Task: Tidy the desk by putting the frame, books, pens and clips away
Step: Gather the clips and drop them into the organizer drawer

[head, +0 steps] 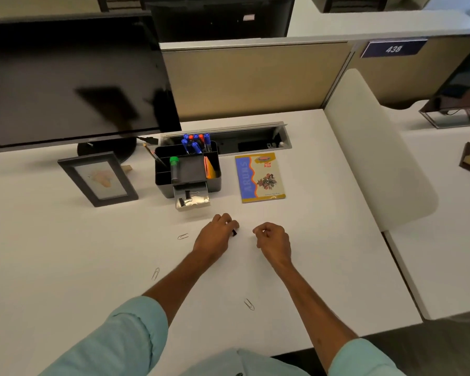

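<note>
My left hand pinches a small black binder clip just above the white desk. Beside it, my right hand hovers with curled fingers and nothing visible in it. Three wire paper clips lie loose: one left of my left hand, one nearer me, one between my forearms. The black organiser holds blue and red pens; its small drawer stands open with a binder clip inside. A dark picture frame stands at its left. A blue and yellow book lies at its right.
A large dark monitor stands at the back left. An open cable tray runs behind the organiser, under a beige partition. A white divider borders the desk on the right. The desk's front edge is near my body.
</note>
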Tool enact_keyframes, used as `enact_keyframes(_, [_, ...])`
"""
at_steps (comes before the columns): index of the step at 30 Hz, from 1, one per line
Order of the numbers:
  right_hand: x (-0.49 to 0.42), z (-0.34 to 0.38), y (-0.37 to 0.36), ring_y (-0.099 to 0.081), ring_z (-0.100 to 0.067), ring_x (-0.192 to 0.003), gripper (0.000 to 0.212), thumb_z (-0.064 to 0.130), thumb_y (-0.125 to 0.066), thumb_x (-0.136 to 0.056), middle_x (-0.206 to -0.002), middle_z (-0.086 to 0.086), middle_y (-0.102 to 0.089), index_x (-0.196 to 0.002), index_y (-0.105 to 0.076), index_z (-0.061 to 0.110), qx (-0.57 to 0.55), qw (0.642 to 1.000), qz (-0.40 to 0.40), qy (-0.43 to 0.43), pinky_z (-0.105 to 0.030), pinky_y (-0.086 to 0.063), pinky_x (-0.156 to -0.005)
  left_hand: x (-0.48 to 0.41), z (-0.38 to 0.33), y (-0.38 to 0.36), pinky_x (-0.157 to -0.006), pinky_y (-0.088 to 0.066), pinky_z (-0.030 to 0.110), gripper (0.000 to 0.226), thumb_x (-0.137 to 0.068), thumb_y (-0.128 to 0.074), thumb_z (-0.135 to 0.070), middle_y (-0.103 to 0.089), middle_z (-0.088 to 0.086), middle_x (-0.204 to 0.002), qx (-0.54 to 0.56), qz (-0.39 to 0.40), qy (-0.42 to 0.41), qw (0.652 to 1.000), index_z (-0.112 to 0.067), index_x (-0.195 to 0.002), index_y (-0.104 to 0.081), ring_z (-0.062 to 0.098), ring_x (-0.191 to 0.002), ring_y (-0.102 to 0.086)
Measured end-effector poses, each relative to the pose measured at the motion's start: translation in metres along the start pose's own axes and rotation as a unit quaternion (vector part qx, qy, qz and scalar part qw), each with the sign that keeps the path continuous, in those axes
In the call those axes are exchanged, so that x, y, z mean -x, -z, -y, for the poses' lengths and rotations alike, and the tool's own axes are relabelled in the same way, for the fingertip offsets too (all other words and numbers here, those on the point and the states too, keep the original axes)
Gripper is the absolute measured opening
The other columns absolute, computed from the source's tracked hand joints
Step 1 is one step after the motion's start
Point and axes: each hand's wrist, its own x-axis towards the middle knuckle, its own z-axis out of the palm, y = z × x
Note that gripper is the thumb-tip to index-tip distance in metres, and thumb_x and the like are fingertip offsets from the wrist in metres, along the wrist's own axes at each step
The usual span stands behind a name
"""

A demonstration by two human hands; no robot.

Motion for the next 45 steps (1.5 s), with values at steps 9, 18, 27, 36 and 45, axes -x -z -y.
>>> enact_keyframes(9, [-0.006,-0.005,0.002,-0.072,-0.014,-0.074,0.016,0.032,-0.064,-0.099,-0.070,0.003,-0.075,-0.093,-0.076,0.025,0.012,0.999,0.034,0.009,-0.038,-0.060,-0.078,-0.004,0.002,-0.003,-0.089,-0.055,0.037,0.015,-0.104,-0.059,-0.017,-0.061,0.004,-0.124,0.057,0.002,0.040,0.998,-0.016,-0.119,-0.060,0.022,-0.107,-0.056])
enact_keyframes(18, [0.005,0.015,-0.028,-0.073,-0.022,-0.062,0.013,0.030,-0.068,-0.100,-0.089,0.002,-0.080,-0.099,-0.075,0.019,-0.033,0.988,0.151,-0.004,-0.034,-0.059,-0.059,0.012,0.012,0.002,-0.100,-0.055,0.036,0.023,-0.100,-0.065,-0.008,-0.074,0.007,-0.116,0.322,-0.119,0.180,0.922,-0.011,-0.120,-0.076,0.022,-0.105,-0.068])
enact_keyframes(27, [0.019,0.041,-0.058,-0.070,-0.020,-0.061,0.015,0.027,-0.069,-0.099,-0.085,0.000,-0.080,-0.097,-0.074,0.014,-0.103,0.987,0.126,-0.003,-0.033,-0.055,-0.058,0.040,0.036,0.007,-0.090,-0.064,0.041,0.014,-0.098,-0.070,-0.015,-0.079,0.005,-0.093,0.459,-0.141,0.228,0.847,-0.008,-0.109,-0.074,0.014,-0.079,-0.079])
enact_keyframes(36, [0.024,0.074,-0.073,-0.067,-0.021,-0.056,0.010,0.017,-0.067,-0.096,-0.081,-0.001,-0.079,-0.093,-0.076,0.015,-0.124,0.984,0.124,0.038,-0.027,-0.049,-0.050,0.061,0.064,0.015,-0.084,-0.066,0.035,0.022,-0.101,-0.069,-0.026,-0.079,0.010,-0.101,0.512,-0.162,0.220,0.814,-0.009,-0.114,-0.074,0.013,-0.080,-0.079])
enact_keyframes(45, [-0.015,0.153,-0.086,-0.066,-0.020,-0.079,0.013,0.030,-0.065,-0.097,-0.083,0.004,-0.071,-0.095,-0.073,0.021,0.028,0.989,-0.054,0.134,-0.028,-0.045,-0.064,0.094,0.108,0.021,-0.103,-0.048,0.022,0.023,-0.102,-0.062,-0.026,-0.070,-0.010,-0.130,0.320,-0.183,0.188,0.911,-0.025,-0.123,-0.071,0.007,-0.119,-0.064])
